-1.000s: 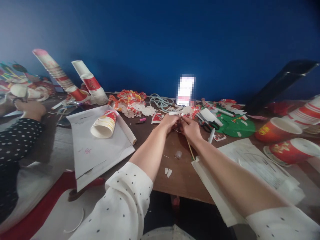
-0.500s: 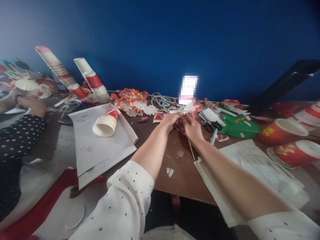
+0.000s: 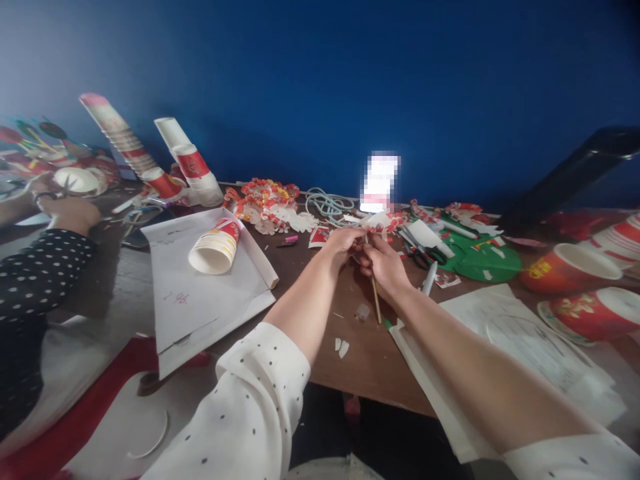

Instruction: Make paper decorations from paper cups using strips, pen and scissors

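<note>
Above the brown table my left hand (image 3: 346,244) and my right hand (image 3: 384,265) meet, fingers closed. From between the fingers of my right hand a thin wooden stick (image 3: 377,303) slants down toward the table. Whatever my left fingertips pinch is too small and hidden to make out. Just left of the hands lies a red-and-white paper scrap (image 3: 319,237). To the right are black-handled scissors (image 3: 429,257) and a white pen (image 3: 429,277). A small clear plastic piece (image 3: 362,312) and white scraps (image 3: 342,348) lie nearer the table edge.
White paper sheets (image 3: 175,327) carry a stack of paper cups (image 3: 214,252) on the left. Red cut-outs (image 3: 265,200) and a pale cord (image 3: 327,203) lie at the back. Orange-red paper cups (image 3: 565,267) stand right. A co-worker's hand (image 3: 75,215) is at far left.
The wooden stick has shifted slightly and hangs steeper below my right hand. Both hands stay together in nearly the same place. The view has moved a little.
</note>
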The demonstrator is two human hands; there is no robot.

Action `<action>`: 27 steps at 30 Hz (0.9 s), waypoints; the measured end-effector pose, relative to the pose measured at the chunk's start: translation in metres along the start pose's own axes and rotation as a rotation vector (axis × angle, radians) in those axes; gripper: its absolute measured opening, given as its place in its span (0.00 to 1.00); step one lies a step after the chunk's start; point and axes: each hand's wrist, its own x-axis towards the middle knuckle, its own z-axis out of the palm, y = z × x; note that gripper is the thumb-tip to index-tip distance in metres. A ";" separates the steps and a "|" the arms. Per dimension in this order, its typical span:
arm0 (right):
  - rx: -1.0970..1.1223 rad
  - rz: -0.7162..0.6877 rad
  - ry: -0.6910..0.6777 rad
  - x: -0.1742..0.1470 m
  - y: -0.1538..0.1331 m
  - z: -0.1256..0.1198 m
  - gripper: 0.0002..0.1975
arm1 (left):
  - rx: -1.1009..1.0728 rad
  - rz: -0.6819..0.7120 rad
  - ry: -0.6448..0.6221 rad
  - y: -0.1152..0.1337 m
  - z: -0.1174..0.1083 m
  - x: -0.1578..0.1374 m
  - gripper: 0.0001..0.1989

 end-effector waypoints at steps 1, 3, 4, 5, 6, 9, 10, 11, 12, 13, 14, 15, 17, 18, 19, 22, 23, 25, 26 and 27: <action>-0.001 0.000 -0.002 0.000 0.000 0.000 0.13 | 0.034 0.010 -0.028 0.000 -0.001 0.001 0.14; -0.004 -0.002 -0.008 -0.001 0.000 0.001 0.14 | 0.084 0.025 -0.075 0.001 -0.002 0.003 0.16; -0.003 -0.004 -0.013 -0.001 0.000 0.001 0.14 | 0.086 0.027 -0.083 0.001 -0.003 0.005 0.16; 0.003 -0.006 -0.020 -0.001 0.000 0.002 0.15 | 0.082 0.028 -0.085 0.001 -0.004 0.006 0.16; 0.012 -0.008 -0.025 -0.001 0.000 0.002 0.15 | 0.079 0.027 -0.085 0.001 -0.005 0.008 0.16; 0.046 -0.009 -0.036 -0.001 0.000 0.001 0.17 | 0.075 0.025 -0.082 -0.001 -0.006 0.009 0.16; 0.056 -0.005 -0.040 -0.001 0.000 0.001 0.17 | 0.076 0.028 -0.079 -0.001 -0.006 0.009 0.16; 0.063 0.002 -0.042 0.000 0.000 0.000 0.17 | 0.078 0.032 -0.073 -0.002 -0.006 0.008 0.15; 0.068 0.011 -0.039 0.001 -0.001 -0.001 0.17 | 0.081 0.039 -0.064 -0.002 -0.005 0.007 0.14; 0.071 0.022 -0.030 0.002 -0.001 -0.001 0.18 | 0.084 0.046 -0.054 -0.003 -0.004 0.005 0.14; 0.073 0.033 -0.015 0.003 -0.002 -0.003 0.19 | 0.088 0.050 -0.048 -0.003 -0.003 0.004 0.13; 0.074 0.045 0.005 0.004 -0.002 -0.004 0.20 | 0.089 0.052 -0.051 -0.002 -0.003 0.002 0.12; 0.081 0.064 0.057 0.007 -0.003 -0.007 0.22 | 0.082 0.046 -0.078 -0.001 -0.003 0.000 0.11; 0.085 0.073 0.087 0.009 -0.004 -0.009 0.24 | 0.078 0.042 -0.090 0.000 -0.003 0.000 0.10; 0.089 0.084 0.118 0.010 -0.005 -0.010 0.25 | 0.073 0.044 -0.090 0.001 -0.004 0.000 0.11; 0.104 0.110 0.188 0.014 -0.008 -0.015 0.25 | 0.067 0.100 -0.006 0.004 -0.008 0.004 0.12; 0.111 0.119 0.198 0.015 -0.008 -0.016 0.25 | 0.077 0.129 0.037 0.004 -0.009 0.006 0.12; 0.123 0.134 0.208 0.016 -0.010 -0.017 0.24 | 0.126 0.172 0.124 0.003 -0.011 0.011 0.11; 0.124 0.143 0.209 0.017 -0.011 -0.018 0.23 | 0.163 0.185 0.166 0.002 -0.012 0.013 0.11; 0.119 0.153 0.209 0.017 -0.011 -0.018 0.22 | 0.198 0.195 0.202 0.001 -0.013 0.015 0.12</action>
